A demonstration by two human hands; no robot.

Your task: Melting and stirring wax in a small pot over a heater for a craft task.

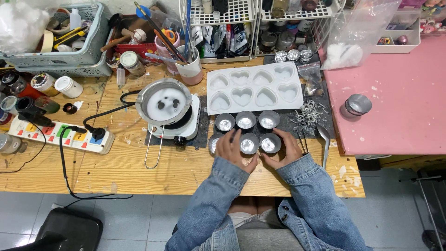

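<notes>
Denim sleeves down over the bench [139,172], both hands cupped round a cluster of six metal tins [249,143]. Left hand [231,149] pressed against the front-left tins, fingers curled, nothing lifted. Right hand [286,149] hugging the front-right tin, fingers bent round its side. Just behind, white heart mould [254,88]. Off to the left, pot [163,101] on a small hotplate [186,128], milky inside. Spoon [324,137] lying right of the tins. Pink table [399,107] alongside.

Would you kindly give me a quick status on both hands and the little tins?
Left hand and right hand rest around the front row of metal tins. Six tins in two rows. Spoon lies just right; heart mould behind.
</notes>
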